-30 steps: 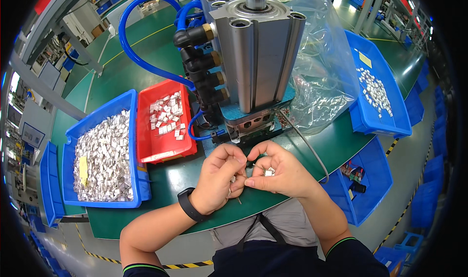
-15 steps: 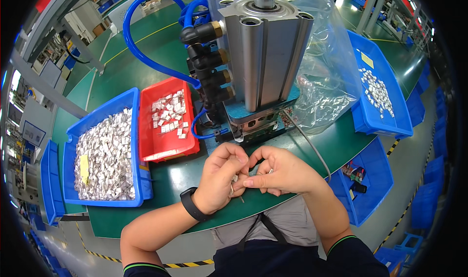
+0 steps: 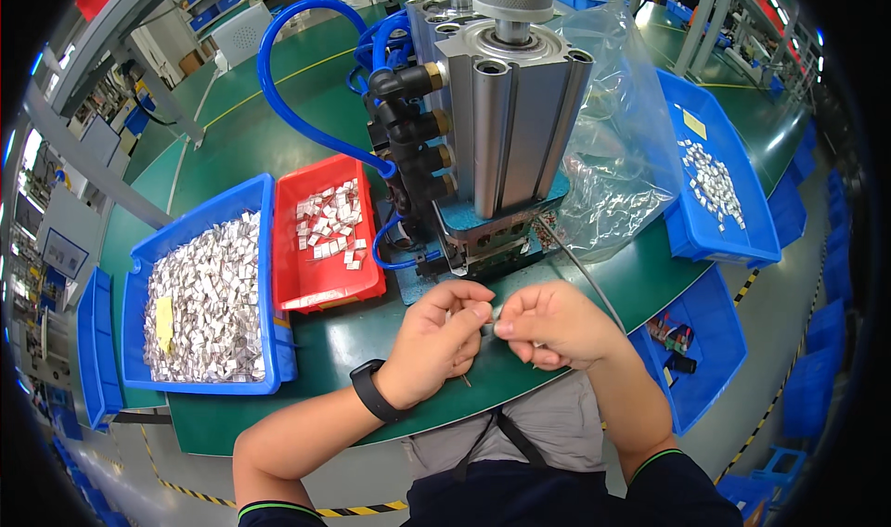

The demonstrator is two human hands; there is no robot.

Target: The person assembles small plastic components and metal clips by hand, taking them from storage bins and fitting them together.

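The view, from the left of two fisheye cameras on the person's head, looks steeply down and forward across the near edge of the table (image 3: 325, 360). It is close: the left hand (image 3: 444, 337) and right hand (image 3: 557, 327), over the table just inside that edge, lie a little below centre, and the trousers (image 3: 557, 416) show from above on this side of it. The press (image 3: 520, 137) is seen obliquely, its top in sight. The wide lens reaches past the table's right edge to the floor (image 3: 778, 314).
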